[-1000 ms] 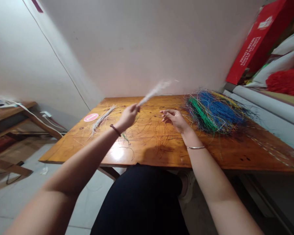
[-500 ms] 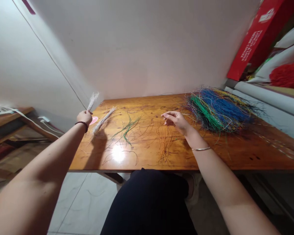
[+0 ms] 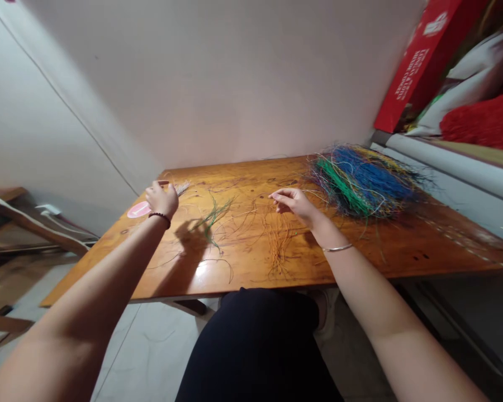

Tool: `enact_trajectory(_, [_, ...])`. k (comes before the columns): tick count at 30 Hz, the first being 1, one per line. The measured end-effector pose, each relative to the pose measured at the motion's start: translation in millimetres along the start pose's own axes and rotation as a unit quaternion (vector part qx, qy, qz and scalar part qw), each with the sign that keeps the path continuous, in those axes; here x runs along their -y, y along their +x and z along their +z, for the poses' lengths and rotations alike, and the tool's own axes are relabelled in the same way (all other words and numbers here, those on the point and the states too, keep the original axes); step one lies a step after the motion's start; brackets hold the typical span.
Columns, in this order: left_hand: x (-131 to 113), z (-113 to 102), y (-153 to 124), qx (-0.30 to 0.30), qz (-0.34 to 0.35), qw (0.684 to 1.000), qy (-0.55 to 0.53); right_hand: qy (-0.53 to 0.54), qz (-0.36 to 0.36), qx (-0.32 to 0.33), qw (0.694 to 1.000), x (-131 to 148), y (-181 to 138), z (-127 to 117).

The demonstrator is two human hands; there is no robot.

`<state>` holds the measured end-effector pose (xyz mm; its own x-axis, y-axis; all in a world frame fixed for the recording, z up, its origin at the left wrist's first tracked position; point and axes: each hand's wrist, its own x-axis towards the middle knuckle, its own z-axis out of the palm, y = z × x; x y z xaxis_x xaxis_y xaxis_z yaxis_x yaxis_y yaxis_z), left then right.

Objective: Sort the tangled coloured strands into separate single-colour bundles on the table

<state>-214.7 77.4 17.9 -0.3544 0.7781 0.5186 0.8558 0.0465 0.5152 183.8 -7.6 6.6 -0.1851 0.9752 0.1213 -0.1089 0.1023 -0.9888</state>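
My left hand (image 3: 162, 199), with a dark bead bracelet, hovers at the table's left side with fingers curved and a gap showing between them. Just beyond it lies a bundle of white strands (image 3: 181, 188), partly hidden by the hand. A pink oval label (image 3: 139, 210) shows beside the wrist. My right hand (image 3: 291, 202), wearing a thin bangle, is held above the table with thumb and fingertips pinched together. Whatever they hold, if anything, is too fine to make out. Loose orange strands (image 3: 278, 245) lie below it, and green strands (image 3: 213, 219) lie between the hands.
A large heap of blue, green and yellow strands (image 3: 362, 181) covers the right back of the wooden table (image 3: 243, 273). A red box (image 3: 411, 67) and red material (image 3: 482, 123) sit on a shelf at the right. Cables (image 3: 33, 215) run along a wooden frame at the left.
My left hand has come right and inward over the white bundle; the white bunch it held upright no longer shows above it. My right hand keeps its pinched pose. The view has shifted slightly.
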Motion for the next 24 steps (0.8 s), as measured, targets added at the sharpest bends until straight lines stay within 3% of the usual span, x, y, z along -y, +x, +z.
enact_trajectory(5, [-60.6, 16.8, -43.6, -0.086, 0.036, 0.988, -0.122, -0.035, 0.004, 0.01, 0.999, -5.2, 3.1, 1.7])
enact_trajectory(10, [-77.5, 9.0, -83.2, -0.235, 0.083, 0.954, -0.167, -0.057, 0.002, 0.021, 0.998, -10.5, 4.3, 0.8])
enact_trajectory(14, [-73.6, 4.5, -95.0, -0.217, 0.137, 0.953, -0.163, -0.084, 0.001, 0.031, 0.996, -17.5, 3.7, 5.1])
enact_trajectory(18, [-72.2, 5.8, -97.1, -0.17, 0.144, 0.965, -0.138, -0.145, 0.005, -0.051, 0.988, -17.3, 10.5, -1.7])
enact_trajectory(21, [-72.1, 6.8, -96.6, -0.16, 0.131, 0.974, -0.094, -0.261, -0.005, -0.159, 0.952, 0.4, 23.0, -31.5])
enact_trajectory(22, [-72.0, 6.8, -96.4, -0.16, 0.127, 0.975, -0.089, -0.324, -0.011, -0.188, 0.927, 10.0, 27.7, -46.3])
enact_trajectory(24, [-71.8, 6.6, -96.2, -0.16, 0.125, 0.975, -0.088, -0.478, 0.001, -0.231, 0.847, 31.4, 35.9, -79.1])
